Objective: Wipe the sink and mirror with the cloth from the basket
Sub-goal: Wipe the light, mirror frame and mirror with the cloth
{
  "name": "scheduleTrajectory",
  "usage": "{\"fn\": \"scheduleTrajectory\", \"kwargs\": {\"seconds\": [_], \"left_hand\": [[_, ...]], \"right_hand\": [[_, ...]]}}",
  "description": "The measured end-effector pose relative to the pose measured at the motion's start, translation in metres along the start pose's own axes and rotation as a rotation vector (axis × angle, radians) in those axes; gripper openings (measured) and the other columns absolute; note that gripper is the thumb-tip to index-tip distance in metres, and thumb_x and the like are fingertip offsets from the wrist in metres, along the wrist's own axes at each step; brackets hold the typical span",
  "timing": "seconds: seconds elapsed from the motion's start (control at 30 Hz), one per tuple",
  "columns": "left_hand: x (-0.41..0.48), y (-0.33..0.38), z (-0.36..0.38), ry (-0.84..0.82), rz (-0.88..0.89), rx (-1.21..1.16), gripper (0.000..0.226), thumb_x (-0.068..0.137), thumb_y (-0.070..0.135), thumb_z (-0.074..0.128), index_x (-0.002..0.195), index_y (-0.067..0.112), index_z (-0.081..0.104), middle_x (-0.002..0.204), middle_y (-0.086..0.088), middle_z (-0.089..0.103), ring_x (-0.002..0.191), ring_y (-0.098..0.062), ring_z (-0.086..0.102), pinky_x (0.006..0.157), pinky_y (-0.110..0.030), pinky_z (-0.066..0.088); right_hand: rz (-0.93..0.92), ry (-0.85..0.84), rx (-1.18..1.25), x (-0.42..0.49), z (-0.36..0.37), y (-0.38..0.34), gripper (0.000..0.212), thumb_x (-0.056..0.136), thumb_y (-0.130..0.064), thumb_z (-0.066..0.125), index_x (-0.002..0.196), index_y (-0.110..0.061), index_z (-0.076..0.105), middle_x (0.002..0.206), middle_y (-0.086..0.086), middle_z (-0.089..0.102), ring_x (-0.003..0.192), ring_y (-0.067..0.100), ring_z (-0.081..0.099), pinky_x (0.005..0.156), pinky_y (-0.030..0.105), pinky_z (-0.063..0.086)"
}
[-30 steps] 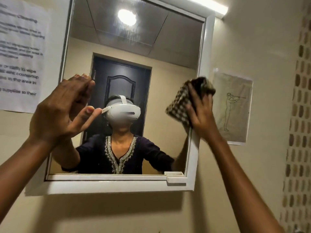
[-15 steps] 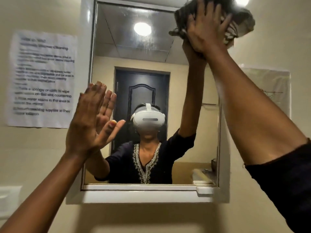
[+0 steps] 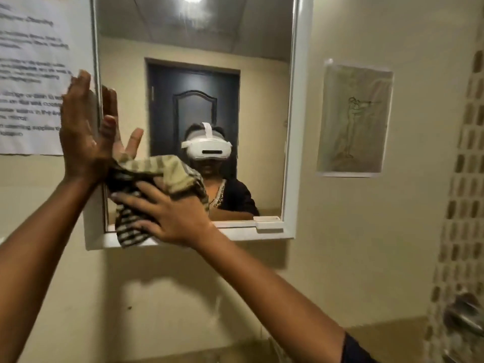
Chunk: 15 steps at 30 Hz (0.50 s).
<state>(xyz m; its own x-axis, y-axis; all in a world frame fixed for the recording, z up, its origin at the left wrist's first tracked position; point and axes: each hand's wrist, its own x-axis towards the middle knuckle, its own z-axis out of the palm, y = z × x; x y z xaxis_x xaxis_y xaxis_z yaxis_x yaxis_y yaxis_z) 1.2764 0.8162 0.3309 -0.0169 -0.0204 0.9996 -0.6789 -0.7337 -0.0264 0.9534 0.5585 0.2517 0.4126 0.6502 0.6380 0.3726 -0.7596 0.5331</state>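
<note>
A white-framed mirror (image 3: 296, 127) hangs on the beige wall ahead. My right hand (image 3: 170, 216) presses a bunched striped cloth (image 3: 157, 176) against the glass at the mirror's lower left corner. The cloth hangs down over the bottom frame. My left hand (image 3: 81, 129) lies flat, fingers straight up, against the mirror's left frame edge, just above the cloth. The sink is out of view.
A printed paper notice (image 3: 28, 74) is taped to the wall left of the mirror. A sketch on paper (image 3: 353, 121) hangs to the right. Mosaic tiles (image 3: 466, 179) run down the far right wall, with a metal fixture (image 3: 463, 315) low down.
My right hand has swept the cloth from the mirror's top right corner down to its lower left. My left hand has stayed flat on the left frame edge.
</note>
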Motion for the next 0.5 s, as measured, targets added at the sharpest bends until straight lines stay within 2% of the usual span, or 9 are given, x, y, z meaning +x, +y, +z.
{"fn": "scheduleTrajectory", "kwargs": {"seconds": [0.03, 0.07, 0.1, 0.13, 0.17, 0.23, 0.37, 0.43, 0.5], "left_hand": [[0.002, -0.012, -0.01, -0.059, 0.001, -0.056, 0.128, 0.037, 0.088, 0.065, 0.149, 0.04, 0.024, 0.16, 0.004, 0.027, 0.149, -0.026, 0.018, 0.119, -0.054, 0.016], [-0.011, 0.028, -0.043, -0.095, -0.018, -0.137, 0.101, 0.062, 0.077, 0.063, 0.148, 0.039, 0.027, 0.159, 0.011, 0.026, 0.149, -0.02, 0.019, 0.121, -0.05, 0.017], [-0.029, 0.109, -0.091, -0.099, -0.079, -0.162, 0.073, 0.085, 0.054, 0.059, 0.148, 0.033, 0.029, 0.156, 0.016, 0.025, 0.148, -0.015, 0.02, 0.122, -0.046, 0.019], [-0.048, 0.215, -0.151, -0.115, -0.095, -0.245, 0.056, 0.095, 0.035, 0.05, 0.147, 0.027, 0.03, 0.153, 0.015, 0.026, 0.148, -0.013, 0.021, 0.122, -0.042, 0.02], [-0.057, 0.292, -0.181, -0.062, -0.176, -0.259, 0.049, 0.098, 0.026, 0.043, 0.145, 0.021, 0.033, 0.151, 0.008, 0.03, 0.147, -0.01, 0.022, 0.123, -0.036, 0.018], [-0.083, 0.336, -0.198, -0.047, -0.189, -0.357, 0.042, 0.096, 0.028, 0.038, 0.137, 0.019, 0.042, 0.145, -0.006, 0.042, 0.143, -0.003, 0.026, 0.12, -0.02, 0.017], [-0.172, 0.369, -0.21, -0.276, -0.559, -0.518, 0.025, 0.091, 0.036, 0.049, 0.111, 0.048, 0.054, 0.135, -0.006, 0.057, 0.127, -0.007, 0.047, 0.099, 0.003, 0.029], [-0.208, 0.389, -0.218, -0.43, -0.733, -0.628, 0.03, 0.091, 0.025, 0.06, 0.096, 0.054, 0.063, 0.127, -0.001, 0.064, 0.119, -0.011, 0.056, 0.091, 0.004, 0.035], [-0.232, 0.405, -0.219, -0.531, -0.946, -0.762, 0.027, 0.079, 0.033, 0.073, 0.098, 0.05, 0.065, 0.123, 0.002, 0.064, 0.122, -0.018, 0.055, 0.097, -0.015, 0.042]], "right_hand": [[-0.008, 0.006, 0.017, -0.016, 0.008, -0.007, 0.044, 0.092, -0.046, 0.044, 0.134, -0.033, 0.047, 0.132, 0.001, 0.054, 0.117, 0.022, 0.044, 0.093, 0.037, 0.041], [-0.023, 0.001, 0.041, -0.029, 0.015, -0.012, 0.041, 0.093, -0.041, 0.043, 0.131, -0.032, 0.05, 0.127, 0.0, 0.057, 0.115, 0.022, 0.044, 0.089, 0.038, 0.044], [-0.044, -0.007, 0.05, -0.042, 0.021, -0.012, 0.038, 0.093, -0.033, 0.042, 0.13, -0.031, 0.052, 0.126, 0.001, 0.058, 0.113, 0.024, 0.048, 0.084, 0.039, 0.047], [-0.074, -0.001, 0.044, -0.054, 0.026, -0.01, 0.04, 0.094, -0.023, 0.04, 0.131, -0.03, 0.052, 0.126, 0.002, 0.058, 0.109, 0.027, 0.052, 0.08, 0.041, 0.049], [-0.108, 0.015, 0.03, -0.065, 0.032, -0.003, 0.043, 0.094, -0.014, 0.037, 0.131, -0.03, 0.051, 0.125, 0.002, 0.059, 0.102, 0.03, 0.057, 0.074, 0.042, 0.051], [-0.135, 0.057, -0.032, -0.088, 0.03, 0.013, 0.045, 0.095, -0.005, 0.036, 0.129, -0.03, 0.052, 0.118, 0.0, 0.062, 0.086, 0.027, 0.062, 0.063, 0.038, 0.053], [-0.03, 0.033, -0.107, -0.134, 0.007, 0.033, 0.043, 0.095, -0.004, 0.038, 0.124, -0.032, 0.052, 0.107, -0.004, 0.064, 0.075, 0.019, 0.062, 0.054, 0.03, 0.052], [0.077, 0.013, -0.115, -0.152, -0.007, 0.027, 0.04, 0.096, -0.003, 0.035, 0.12, -0.029, 0.055, 0.103, -0.004, 0.064, 0.074, 0.017, 0.063, 0.051, 0.029, 0.052], [0.163, 0.015, -0.086, -0.169, -0.022, 0.011, 0.037, 0.093, -0.002, 0.037, 0.115, -0.023, 0.058, 0.101, -0.002, 0.064, 0.083, 0.017, 0.064, 0.054, 0.029, 0.055]]}}
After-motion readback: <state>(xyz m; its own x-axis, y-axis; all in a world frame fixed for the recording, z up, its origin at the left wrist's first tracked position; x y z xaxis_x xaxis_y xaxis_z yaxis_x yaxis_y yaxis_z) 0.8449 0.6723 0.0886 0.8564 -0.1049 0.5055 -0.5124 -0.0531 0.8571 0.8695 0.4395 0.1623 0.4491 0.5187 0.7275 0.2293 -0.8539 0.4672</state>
